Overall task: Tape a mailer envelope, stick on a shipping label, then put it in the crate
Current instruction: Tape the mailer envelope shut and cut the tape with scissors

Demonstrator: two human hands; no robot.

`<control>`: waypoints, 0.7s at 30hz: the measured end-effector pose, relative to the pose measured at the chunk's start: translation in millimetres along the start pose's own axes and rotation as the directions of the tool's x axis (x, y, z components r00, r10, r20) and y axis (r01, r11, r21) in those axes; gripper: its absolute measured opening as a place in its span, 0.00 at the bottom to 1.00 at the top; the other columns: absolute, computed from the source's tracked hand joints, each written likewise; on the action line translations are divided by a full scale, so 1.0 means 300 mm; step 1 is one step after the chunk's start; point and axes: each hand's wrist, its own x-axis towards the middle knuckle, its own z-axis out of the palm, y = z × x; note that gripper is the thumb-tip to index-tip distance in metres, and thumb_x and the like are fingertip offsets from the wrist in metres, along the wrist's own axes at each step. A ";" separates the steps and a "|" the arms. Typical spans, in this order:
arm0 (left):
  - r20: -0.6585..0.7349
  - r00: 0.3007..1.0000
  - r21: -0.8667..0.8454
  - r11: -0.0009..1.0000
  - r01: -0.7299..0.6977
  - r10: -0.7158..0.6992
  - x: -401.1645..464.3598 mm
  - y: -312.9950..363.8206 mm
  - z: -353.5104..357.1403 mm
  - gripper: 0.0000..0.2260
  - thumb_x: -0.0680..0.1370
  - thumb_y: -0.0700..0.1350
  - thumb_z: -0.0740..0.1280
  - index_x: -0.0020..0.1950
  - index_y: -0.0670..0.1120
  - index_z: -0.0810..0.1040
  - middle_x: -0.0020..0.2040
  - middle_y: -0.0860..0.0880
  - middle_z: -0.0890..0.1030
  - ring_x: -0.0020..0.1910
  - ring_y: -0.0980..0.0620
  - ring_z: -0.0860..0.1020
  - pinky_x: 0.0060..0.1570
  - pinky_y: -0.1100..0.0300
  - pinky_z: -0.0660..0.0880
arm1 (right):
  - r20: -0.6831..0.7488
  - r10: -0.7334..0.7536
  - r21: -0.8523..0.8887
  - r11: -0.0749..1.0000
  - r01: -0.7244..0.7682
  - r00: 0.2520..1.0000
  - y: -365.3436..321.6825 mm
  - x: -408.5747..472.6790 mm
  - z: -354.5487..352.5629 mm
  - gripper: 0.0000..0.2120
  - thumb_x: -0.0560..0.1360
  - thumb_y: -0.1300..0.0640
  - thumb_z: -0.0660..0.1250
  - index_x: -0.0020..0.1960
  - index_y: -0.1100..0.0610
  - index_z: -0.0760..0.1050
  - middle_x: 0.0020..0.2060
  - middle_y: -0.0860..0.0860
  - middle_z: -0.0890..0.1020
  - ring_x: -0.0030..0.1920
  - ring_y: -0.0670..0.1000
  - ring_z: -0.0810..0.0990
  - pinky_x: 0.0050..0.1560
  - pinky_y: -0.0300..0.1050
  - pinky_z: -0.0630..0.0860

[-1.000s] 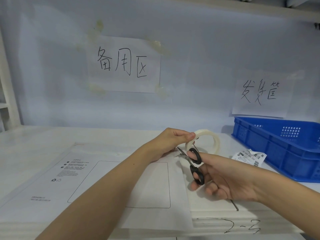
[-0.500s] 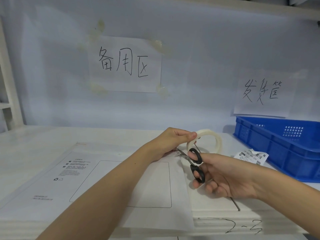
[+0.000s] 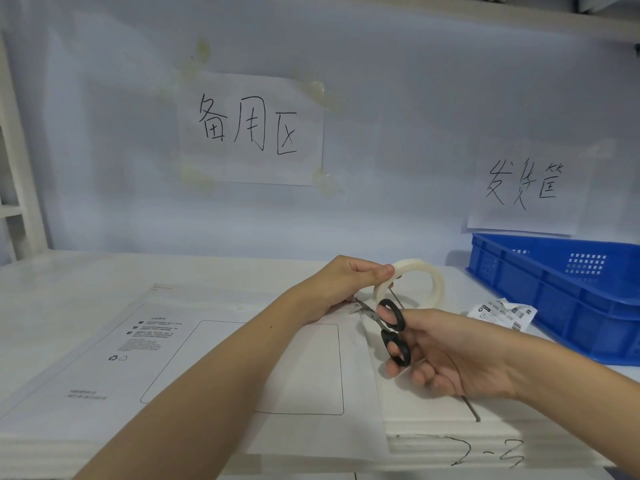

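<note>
Scissors (image 3: 388,323) in right hand (image 3: 450,355) sit a bit further left vs 1 s ago, blade tips now in under the left hand (image 3: 339,282), by the tape pulled off the tape roll (image 3: 412,285). Blades look more closed than earlier, tho hard to tell.

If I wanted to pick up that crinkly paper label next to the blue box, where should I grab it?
Probably pinch the white crumpled shipping label at its raised upper-left corner, coming from the left, since that end curls off the white table and the blue plastic crate blocks the right side.
</note>
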 end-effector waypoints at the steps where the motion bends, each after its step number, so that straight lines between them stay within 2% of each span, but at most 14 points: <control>1: 0.001 1.000 -0.002 1.000 -0.002 0.002 0.000 -0.001 0.000 0.15 0.80 0.50 0.68 0.57 0.41 0.84 0.34 0.57 0.84 0.27 0.61 0.79 0.32 0.68 0.74 | -0.001 0.000 0.003 1.000 0.000 1.000 0.001 0.000 -0.001 0.23 0.69 0.39 0.72 0.42 0.59 0.73 0.37 0.57 0.79 0.24 0.48 0.72 0.23 0.35 0.76; 4: 0.009 1.000 -0.002 1.000 -0.005 0.005 0.001 -0.003 -0.001 0.14 0.79 0.51 0.68 0.56 0.42 0.84 0.35 0.57 0.84 0.29 0.60 0.80 0.34 0.66 0.74 | -0.005 -0.001 0.000 1.000 0.001 1.000 0.000 0.001 0.000 0.24 0.68 0.38 0.72 0.43 0.59 0.73 0.37 0.56 0.79 0.24 0.47 0.72 0.25 0.35 0.76; 7: 0.004 1.000 0.013 1.000 0.000 0.000 -0.003 -0.001 0.000 0.13 0.80 0.51 0.68 0.55 0.43 0.84 0.33 0.57 0.84 0.26 0.60 0.78 0.32 0.68 0.73 | -0.012 0.001 -0.024 1.000 -0.001 1.000 -0.007 0.003 0.004 0.25 0.68 0.36 0.71 0.42 0.59 0.73 0.37 0.56 0.80 0.24 0.47 0.72 0.24 0.35 0.75; 10: 0.000 1.000 0.007 1.000 -0.006 0.006 -0.001 -0.006 -0.001 0.12 0.79 0.52 0.68 0.54 0.44 0.85 0.36 0.55 0.84 0.27 0.59 0.79 0.31 0.68 0.73 | -0.012 0.004 -0.021 1.000 -0.004 1.000 -0.013 0.001 0.008 0.24 0.69 0.37 0.70 0.42 0.60 0.73 0.36 0.56 0.79 0.23 0.47 0.72 0.22 0.35 0.75; 17: 0.009 1.000 0.005 1.000 0.001 -0.001 0.010 -0.016 -0.005 0.13 0.79 0.53 0.69 0.53 0.45 0.85 0.36 0.54 0.85 0.29 0.57 0.80 0.37 0.61 0.75 | -0.004 0.001 -0.013 1.000 -0.001 1.000 -0.003 0.007 0.002 0.21 0.71 0.39 0.70 0.42 0.58 0.72 0.36 0.56 0.79 0.23 0.47 0.73 0.25 0.34 0.74; 21: -0.002 1.000 0.041 0.999 -0.007 0.007 0.004 -0.003 0.000 0.14 0.80 0.50 0.67 0.57 0.41 0.83 0.30 0.59 0.82 0.24 0.63 0.76 0.29 0.70 0.71 | -0.008 0.005 -0.014 1.000 -0.005 1.000 -0.002 0.010 0.002 0.20 0.71 0.40 0.70 0.41 0.58 0.73 0.37 0.56 0.79 0.22 0.47 0.73 0.24 0.34 0.74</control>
